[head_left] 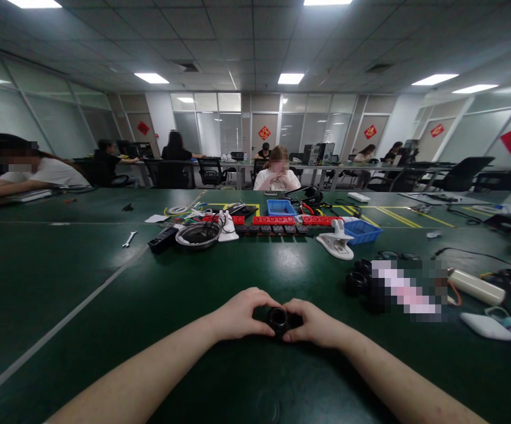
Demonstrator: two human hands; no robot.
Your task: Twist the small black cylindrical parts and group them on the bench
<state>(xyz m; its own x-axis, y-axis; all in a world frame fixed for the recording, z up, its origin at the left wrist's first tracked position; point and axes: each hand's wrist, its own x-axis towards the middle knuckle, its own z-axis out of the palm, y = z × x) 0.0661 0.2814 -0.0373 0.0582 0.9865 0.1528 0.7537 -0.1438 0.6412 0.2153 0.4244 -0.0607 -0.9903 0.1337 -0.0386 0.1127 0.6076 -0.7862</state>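
A small black round part with a hole in its top is at the near middle of the green table. My left hand curves around its left side, with thumb and fingertips against it. From the right, my right hand meets it with thumb and index finger bent in a pinch. The part's lower side is mostly hidden in shadow and behind the fingers. Similar black round parts lie farther right on the table.
Red power strips, a round metal-rimmed dish, a white clip and a blue bin lie across the middle. A wrench lies left. Right are a cream cylinder and a white case. A person sits opposite.
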